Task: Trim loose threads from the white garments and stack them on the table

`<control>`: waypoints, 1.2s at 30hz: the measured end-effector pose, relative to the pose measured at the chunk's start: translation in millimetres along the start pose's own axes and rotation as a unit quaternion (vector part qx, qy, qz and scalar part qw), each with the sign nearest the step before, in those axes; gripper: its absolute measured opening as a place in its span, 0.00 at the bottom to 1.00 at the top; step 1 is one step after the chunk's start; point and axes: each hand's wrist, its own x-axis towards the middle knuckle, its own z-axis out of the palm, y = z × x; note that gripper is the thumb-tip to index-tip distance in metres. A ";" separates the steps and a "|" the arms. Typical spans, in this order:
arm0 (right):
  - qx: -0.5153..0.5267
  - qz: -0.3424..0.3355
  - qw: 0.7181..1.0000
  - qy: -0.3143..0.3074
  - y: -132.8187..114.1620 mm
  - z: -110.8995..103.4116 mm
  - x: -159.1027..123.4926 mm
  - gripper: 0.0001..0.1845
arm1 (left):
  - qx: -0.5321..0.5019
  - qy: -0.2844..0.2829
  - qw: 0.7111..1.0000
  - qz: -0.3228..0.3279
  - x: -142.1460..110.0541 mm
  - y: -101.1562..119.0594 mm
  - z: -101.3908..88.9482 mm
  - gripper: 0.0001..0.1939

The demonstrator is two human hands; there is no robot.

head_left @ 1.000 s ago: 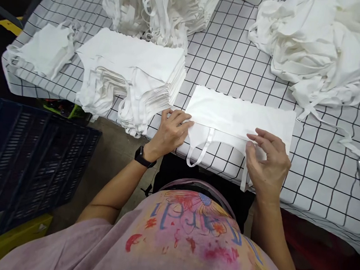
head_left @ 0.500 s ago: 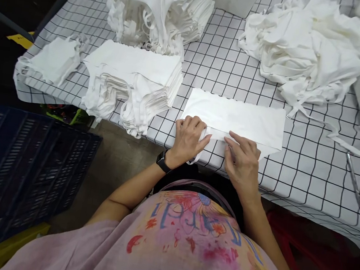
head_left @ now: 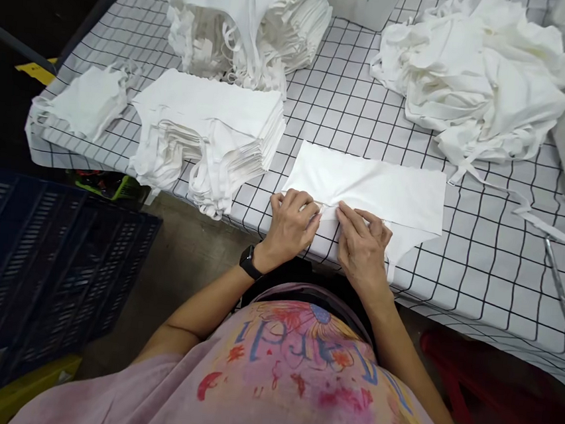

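A white camisole (head_left: 389, 186) lies flat near the table's front edge, its straight hem away from me and its strap side toward me. My left hand (head_left: 291, 227) is closed on its near edge at the left, fingers curled and the thumb against the index finger. Close beside it, my right hand (head_left: 363, 245) is closed on the same edge at the middle, fingertips pressed together on the cloth. Small creases run out from the right fingertips. One shoulder part of the camisole hangs toward the table edge, right of my right hand.
A neat stack of white camisoles (head_left: 212, 108) sits to the left, with a small pile (head_left: 91, 97) beyond it. A taller stack (head_left: 300, 27) stands behind. A loose heap (head_left: 475, 84) lies back right. A metal rod (head_left: 556, 278) rests on the checked tablecloth (head_left: 335, 84); blue crates (head_left: 47, 269) stand lower left.
My right hand has moved left, closer to my left hand, and its fingers have closed on the cloth. Creases have appeared in the camisole. My left hand has curled more tightly.
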 end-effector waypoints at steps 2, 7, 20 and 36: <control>0.000 -0.001 1.000 0.003 0.4 1.0 -0.3 0.25 | 0.003 -0.002 1.000 0.001 -1.7 -0.2 -1.7 0.05; -0.001 -0.002 1.000 0.016 1.8 3.6 -0.5 0.24 | -0.005 0.000 1.000 -0.001 -4.8 -0.6 -3.8 0.06; 0.046 0.023 0.997 0.060 6.7 -30.9 -34.2 0.14 | -0.025 -0.002 1.000 0.009 -3.6 -4.5 -2.8 0.10; 0.010 0.100 0.987 0.123 30.9 -41.8 -42.3 0.08 | -0.040 0.024 0.999 0.026 -2.2 -9.9 -4.7 0.09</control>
